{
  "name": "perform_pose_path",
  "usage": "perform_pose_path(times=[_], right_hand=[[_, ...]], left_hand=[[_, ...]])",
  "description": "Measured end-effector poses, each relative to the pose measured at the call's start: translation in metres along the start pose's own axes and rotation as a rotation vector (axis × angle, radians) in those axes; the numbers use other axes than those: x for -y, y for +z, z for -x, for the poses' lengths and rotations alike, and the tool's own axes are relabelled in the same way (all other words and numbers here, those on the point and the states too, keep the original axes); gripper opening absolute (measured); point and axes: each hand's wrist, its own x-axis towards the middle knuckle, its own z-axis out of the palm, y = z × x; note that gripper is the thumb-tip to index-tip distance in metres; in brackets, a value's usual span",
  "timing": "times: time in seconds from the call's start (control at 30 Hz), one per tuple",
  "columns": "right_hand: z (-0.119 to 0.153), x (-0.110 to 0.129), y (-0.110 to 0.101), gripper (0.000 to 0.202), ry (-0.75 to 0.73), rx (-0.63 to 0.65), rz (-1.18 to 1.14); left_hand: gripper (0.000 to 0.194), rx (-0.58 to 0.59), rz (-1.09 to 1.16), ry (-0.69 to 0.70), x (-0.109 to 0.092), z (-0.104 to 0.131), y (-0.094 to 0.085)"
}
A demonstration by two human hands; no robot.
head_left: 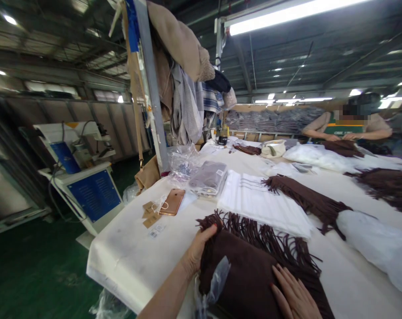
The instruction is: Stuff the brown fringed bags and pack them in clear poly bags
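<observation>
A dark brown fringed scarf (244, 270) lies folded on the table right before me, its fringe pointing away. My left hand (201, 248) grips its left corner, thumb on top near the fringe and the other fingers hidden behind the cloth. Flat on the right part of the cloth rests my right hand (294, 292), fingers stretched out. A crumpled piece of clear plastic (220, 279) lies on the scarf beside my left wrist. Just beyond the fringe is a folded white striped cloth (260, 199).
A phone (173, 202) and brown tags (151, 217) lie left on the white table (128, 257). Behind them is a bagged grey textile (208, 178). More brown scarves (300, 195) and white plastic bags (370, 239) lie right. A co-worker (347, 124) handles brown cloth across the table.
</observation>
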Motion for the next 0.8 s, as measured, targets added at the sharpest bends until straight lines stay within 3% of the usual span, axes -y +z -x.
perform_pose_path(times=[0.07,0.2,0.4,0.53,0.73,0.8], right_hand=[[-0.004,0.002,-0.006,0.032,0.032,-0.004,-0.009],[-0.003,0.006,-0.008,0.031,0.084,-0.016,-0.021],[0.001,0.012,0.001,0.035,0.164,-0.022,-0.074],[0.008,0.017,0.01,0.037,0.306,-0.025,-0.21],[0.016,0.024,0.018,0.038,0.43,0.158,-0.295],[0.018,0.027,0.02,0.037,0.451,0.208,-0.3]], left_hand=[[0.066,0.023,-0.228,0.015,-0.001,0.003,0.016],[0.08,0.105,-0.604,0.042,0.004,0.005,0.044],[0.087,0.323,-1.279,0.074,0.007,0.013,0.065],[0.09,0.344,-1.272,0.139,0.01,0.019,0.076],[0.085,0.298,-0.875,0.277,0.027,0.017,0.08],[0.083,0.324,-0.856,0.286,0.028,0.019,0.083]])
